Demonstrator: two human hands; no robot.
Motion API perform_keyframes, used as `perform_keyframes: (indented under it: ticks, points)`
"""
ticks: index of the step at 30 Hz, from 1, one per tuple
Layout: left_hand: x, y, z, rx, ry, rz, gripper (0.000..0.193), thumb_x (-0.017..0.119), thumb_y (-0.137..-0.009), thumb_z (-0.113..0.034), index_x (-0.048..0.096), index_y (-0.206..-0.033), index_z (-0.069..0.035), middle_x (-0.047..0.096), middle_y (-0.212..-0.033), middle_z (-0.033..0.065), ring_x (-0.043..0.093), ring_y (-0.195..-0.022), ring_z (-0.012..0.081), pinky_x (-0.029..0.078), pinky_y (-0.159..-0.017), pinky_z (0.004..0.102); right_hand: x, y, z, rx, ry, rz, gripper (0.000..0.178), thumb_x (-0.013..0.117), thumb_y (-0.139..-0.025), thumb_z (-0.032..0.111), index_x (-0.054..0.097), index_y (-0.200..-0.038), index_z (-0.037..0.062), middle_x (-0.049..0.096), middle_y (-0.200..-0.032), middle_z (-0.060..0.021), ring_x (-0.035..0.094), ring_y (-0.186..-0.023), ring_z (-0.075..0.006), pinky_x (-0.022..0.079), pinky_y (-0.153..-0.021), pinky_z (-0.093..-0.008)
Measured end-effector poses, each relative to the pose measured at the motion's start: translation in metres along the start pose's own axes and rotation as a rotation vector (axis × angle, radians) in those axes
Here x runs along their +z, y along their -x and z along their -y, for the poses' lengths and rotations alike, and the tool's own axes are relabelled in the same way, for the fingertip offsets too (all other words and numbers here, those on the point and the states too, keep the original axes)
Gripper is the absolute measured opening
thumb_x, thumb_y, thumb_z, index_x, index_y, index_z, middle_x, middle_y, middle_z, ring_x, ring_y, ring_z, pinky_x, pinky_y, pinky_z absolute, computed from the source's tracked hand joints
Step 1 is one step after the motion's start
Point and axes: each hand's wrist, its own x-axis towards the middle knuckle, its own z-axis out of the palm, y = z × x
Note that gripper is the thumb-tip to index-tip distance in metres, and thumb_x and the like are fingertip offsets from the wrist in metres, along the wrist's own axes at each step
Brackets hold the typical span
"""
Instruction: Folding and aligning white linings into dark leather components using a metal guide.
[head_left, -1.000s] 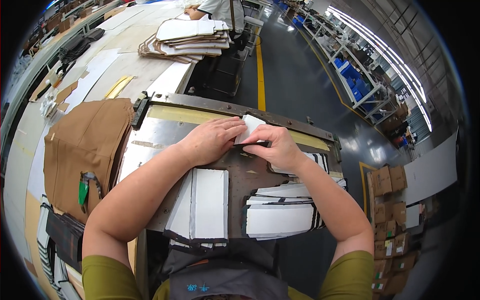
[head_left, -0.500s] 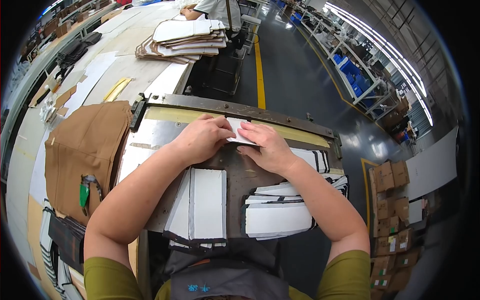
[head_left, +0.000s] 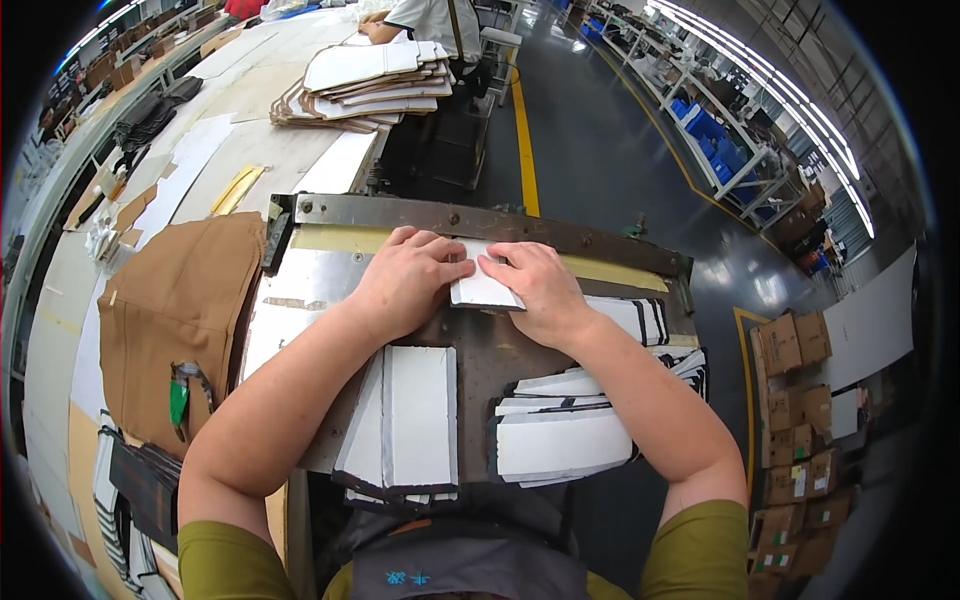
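Observation:
A small white panel with a dark near edge (head_left: 484,291) lies on the metal worktop (head_left: 478,352), close to the long metal bar. My left hand (head_left: 412,278) grips its left side with curled fingers. On the other side, my right hand (head_left: 535,285) presses its fingers on the panel, the thumb low along the right edge. The panel's far end is partly covered by my fingers. Nearer to me, two white dark-edged strips (head_left: 421,415) lie on a small pile. Right of them, several similar panels (head_left: 562,443) are stacked under my right forearm.
The metal bar (head_left: 400,212) runs along the worktop's far edge. Brown fabric (head_left: 178,325) and green-handled snips (head_left: 178,402) lie at left. A stack of white-and-brown pieces (head_left: 365,75) sits on the long table, near a seated person (head_left: 440,22). Cardboard boxes (head_left: 795,340) stand at right.
The panel's near end has come into view, and its dark edge shows between my hands. My right fingers have drawn back toward its right side. The whole view has shifted slightly.

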Motion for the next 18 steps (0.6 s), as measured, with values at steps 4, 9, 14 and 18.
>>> perform_keyframes:
  ticks: [4, 9, 14, 18]
  points:
    - [-0.005, -0.001, -0.001, -0.003, -0.022, 0.024, 0.032, 0.067, -0.086, -0.009, 0.073, -0.115, -0.019, 0.064, -0.124, 0.0042, 0.056, -0.12, 0.0237, 0.039, -0.107, 0.0402, 0.003, 0.0, -0.001, -0.018, -0.013, -0.048, 0.048, 0.07, -0.072, 0.0, 0.067, -0.119, 0.0066, 0.062, -0.124, -0.0133, 0.056, -0.12, -0.0304, 0.041, -0.105, -0.0434]
    - [-0.01, 0.0, 0.0, 0.034, 0.032, 0.048, 0.038, 0.07, -0.081, -0.004, 0.073, -0.116, -0.018, 0.062, -0.128, 0.0077, 0.055, -0.122, 0.0274, 0.039, -0.108, 0.0404, 0.0, 0.001, 0.003, 0.02, -0.045, -0.014, 0.046, 0.071, -0.075, 0.001, 0.068, -0.12, 0.0105, 0.061, -0.126, -0.0133, 0.055, -0.122, -0.0308, 0.041, -0.106, -0.0437]
    - [-0.003, 0.0, 0.005, -0.021, 0.285, 0.095, 0.042, 0.071, -0.075, 0.005, 0.071, -0.114, -0.012, 0.058, -0.136, 0.0142, 0.053, -0.127, 0.0333, 0.041, -0.109, 0.0413, 0.003, 0.003, -0.004, 0.071, -0.135, -0.013, 0.039, 0.069, -0.08, 0.005, 0.069, -0.119, 0.0138, 0.06, -0.129, -0.014, 0.054, -0.123, -0.0315, 0.038, -0.108, -0.0449]
    - [-0.006, -0.002, 0.003, -0.061, 0.295, 0.144, 0.04, 0.07, -0.075, 0.007, 0.069, -0.113, -0.008, 0.056, -0.139, 0.0166, 0.052, -0.129, 0.0349, 0.042, -0.109, 0.0414, -0.007, -0.001, 0.001, 0.112, -0.057, 0.082, 0.047, 0.069, -0.082, 0.015, 0.062, -0.128, 0.0121, 0.059, -0.131, -0.0144, 0.053, -0.126, -0.03, 0.034, -0.112, -0.0448]
